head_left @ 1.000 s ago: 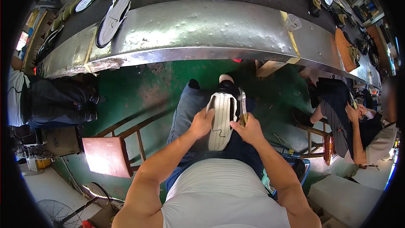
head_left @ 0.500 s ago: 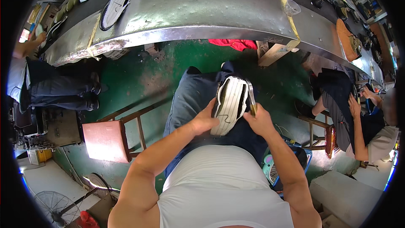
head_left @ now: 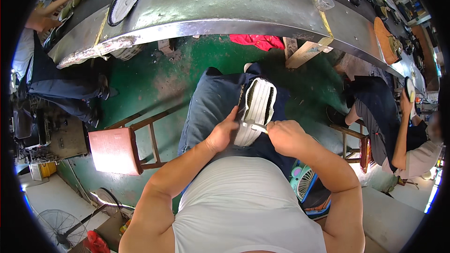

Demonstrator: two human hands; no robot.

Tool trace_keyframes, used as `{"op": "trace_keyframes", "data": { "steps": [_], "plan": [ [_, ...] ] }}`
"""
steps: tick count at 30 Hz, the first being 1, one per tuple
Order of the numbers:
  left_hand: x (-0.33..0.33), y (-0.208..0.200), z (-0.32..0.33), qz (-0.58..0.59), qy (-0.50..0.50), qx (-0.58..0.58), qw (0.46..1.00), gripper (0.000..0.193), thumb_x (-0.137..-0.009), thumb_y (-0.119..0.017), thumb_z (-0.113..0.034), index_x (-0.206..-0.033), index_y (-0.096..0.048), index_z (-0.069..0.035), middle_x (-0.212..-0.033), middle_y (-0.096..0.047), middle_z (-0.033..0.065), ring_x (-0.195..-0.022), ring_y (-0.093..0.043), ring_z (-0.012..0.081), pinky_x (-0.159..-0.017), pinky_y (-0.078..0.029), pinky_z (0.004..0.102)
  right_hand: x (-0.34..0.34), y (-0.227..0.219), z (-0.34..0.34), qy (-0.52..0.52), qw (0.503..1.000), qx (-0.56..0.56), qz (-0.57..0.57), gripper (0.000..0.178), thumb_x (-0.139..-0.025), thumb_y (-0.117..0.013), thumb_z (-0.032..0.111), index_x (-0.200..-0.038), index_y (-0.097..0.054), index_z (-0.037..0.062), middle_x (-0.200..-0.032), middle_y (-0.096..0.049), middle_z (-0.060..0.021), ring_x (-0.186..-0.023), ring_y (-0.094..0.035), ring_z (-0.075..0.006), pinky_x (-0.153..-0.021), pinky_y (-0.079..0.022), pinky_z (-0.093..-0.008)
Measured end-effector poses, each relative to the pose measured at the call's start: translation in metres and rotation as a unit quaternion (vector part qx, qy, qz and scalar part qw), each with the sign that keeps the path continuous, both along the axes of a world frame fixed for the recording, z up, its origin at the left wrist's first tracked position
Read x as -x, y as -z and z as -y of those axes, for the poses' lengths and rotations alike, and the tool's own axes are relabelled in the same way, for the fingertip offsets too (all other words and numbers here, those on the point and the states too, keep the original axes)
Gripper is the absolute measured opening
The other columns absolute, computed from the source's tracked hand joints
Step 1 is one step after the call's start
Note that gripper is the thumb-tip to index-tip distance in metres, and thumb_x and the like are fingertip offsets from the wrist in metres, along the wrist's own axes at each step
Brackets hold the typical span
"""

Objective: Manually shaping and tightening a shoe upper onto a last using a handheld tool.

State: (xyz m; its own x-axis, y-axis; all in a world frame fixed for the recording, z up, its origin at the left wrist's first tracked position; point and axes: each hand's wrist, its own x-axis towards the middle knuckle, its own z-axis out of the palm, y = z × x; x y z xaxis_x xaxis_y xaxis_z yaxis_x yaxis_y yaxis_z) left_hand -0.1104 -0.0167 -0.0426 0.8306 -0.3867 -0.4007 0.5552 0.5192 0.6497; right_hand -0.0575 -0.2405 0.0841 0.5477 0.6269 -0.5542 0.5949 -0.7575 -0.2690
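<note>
At centre frame, a shoe [head_left: 259,100] lies white face up on the lap [head_left: 204,105], left hand [head_left: 224,132] gripping its side, right hand [head_left: 285,136] closed round a tool [head_left: 254,125] across it. Tool work seems underway; the next move needs steady holding.

No legible words, no readable labels, numbers or signs

Half-made shoes [head_left: 126,0] on a metal-edged bench [head_left: 211,9] show a workshop.

1 head-worn fisheye view looks down on the nearby hands [head_left: 287,137].
</note>
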Motion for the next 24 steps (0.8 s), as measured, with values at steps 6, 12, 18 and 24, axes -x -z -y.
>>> {"op": "trace_keyframes", "data": {
  "steps": [6,12,18,24],
  "plan": [
    [-0.013,0.013,0.025,-0.087,-0.125,-0.274,0.950,0.061,-0.108,-0.028,-0.047,-0.154,-0.036,-0.007,-0.154,-0.042,0.0160,-0.142,-0.038,0.0250,-0.116,-0.030,0.0336,0.039,0.053,-0.005,0.145,0.977,-0.158,0.018,0.023,-0.089,-0.066,0.020,-0.099,-0.058,0.0014,-0.093,-0.067,-0.0193,-0.082,-0.067,-0.0374,-0.074,-0.053,-0.0467],
    [-0.011,0.019,0.021,0.080,-0.083,-0.544,0.831,0.053,-0.108,-0.027,-0.034,-0.139,-0.052,0.003,-0.129,-0.060,0.0290,-0.123,-0.056,0.0442,-0.106,-0.043,0.0449,0.020,0.027,0.012,0.115,0.983,-0.142,-0.012,0.048,-0.088,-0.064,0.013,-0.129,-0.049,-0.0066,-0.113,-0.060,-0.0276,-0.106,-0.060,-0.0416,-0.090,-0.051,-0.0454],
    [-0.016,0.015,0.021,0.258,-0.053,-0.558,0.787,0.051,-0.104,-0.041,-0.024,-0.148,-0.039,0.001,-0.150,-0.040,0.0269,-0.139,-0.041,0.0382,-0.112,-0.039,0.0404,0.002,0.046,0.002,0.074,0.965,-0.126,0.218,0.047,-0.087,-0.065,0.009,-0.128,-0.048,-0.0074,-0.116,-0.058,-0.0261,-0.110,-0.059,-0.0413,-0.094,-0.051,-0.0456],
    [-0.026,-0.003,0.012,0.338,0.097,-0.605,0.714,0.059,-0.102,-0.046,-0.023,-0.158,-0.026,-0.021,-0.162,-0.013,0.0254,-0.142,-0.036,0.0413,-0.114,-0.038,0.0402,-0.006,0.071,0.036,0.162,0.968,-0.154,0.112,0.020,-0.092,-0.062,0.015,-0.104,-0.055,0.0000,-0.095,-0.065,-0.0173,-0.084,-0.067,-0.0291,-0.070,-0.054,-0.0419]
  ]
}}
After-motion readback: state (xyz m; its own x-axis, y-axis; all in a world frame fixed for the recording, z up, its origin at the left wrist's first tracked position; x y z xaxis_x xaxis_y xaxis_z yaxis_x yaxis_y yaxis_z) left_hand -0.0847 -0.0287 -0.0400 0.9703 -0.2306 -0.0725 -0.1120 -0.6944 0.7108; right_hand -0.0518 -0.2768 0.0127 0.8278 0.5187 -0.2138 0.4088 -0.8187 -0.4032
